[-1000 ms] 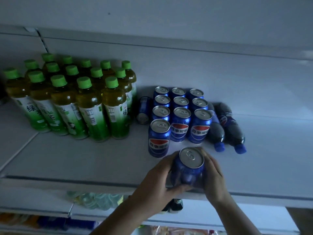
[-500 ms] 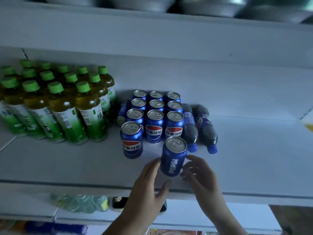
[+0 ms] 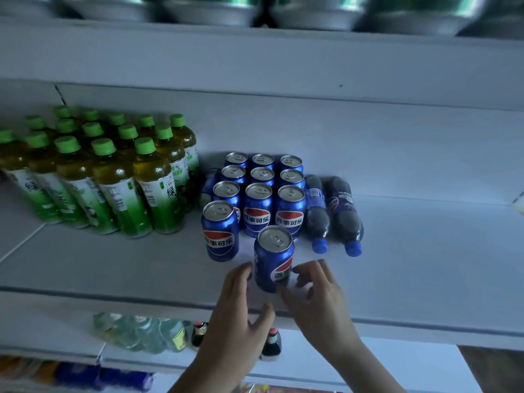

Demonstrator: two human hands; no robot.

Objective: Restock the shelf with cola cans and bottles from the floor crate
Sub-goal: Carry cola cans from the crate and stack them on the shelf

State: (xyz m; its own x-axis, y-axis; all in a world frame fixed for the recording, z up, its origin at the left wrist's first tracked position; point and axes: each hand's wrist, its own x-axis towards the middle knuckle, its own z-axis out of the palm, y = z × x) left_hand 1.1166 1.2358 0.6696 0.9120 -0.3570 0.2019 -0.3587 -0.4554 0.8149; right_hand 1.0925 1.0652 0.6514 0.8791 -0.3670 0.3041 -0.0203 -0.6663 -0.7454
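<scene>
A blue cola can [image 3: 273,258] stands upright near the shelf's [image 3: 113,265] front edge, before the can block [image 3: 262,191]. The left hand [image 3: 241,313] and right hand [image 3: 314,296] flank it, fingers spread, fingertips touching its sides.

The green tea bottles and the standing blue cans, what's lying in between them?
In the head view, one blue can on its side lies between the green tea bottles and the standing blue cans.
</scene>
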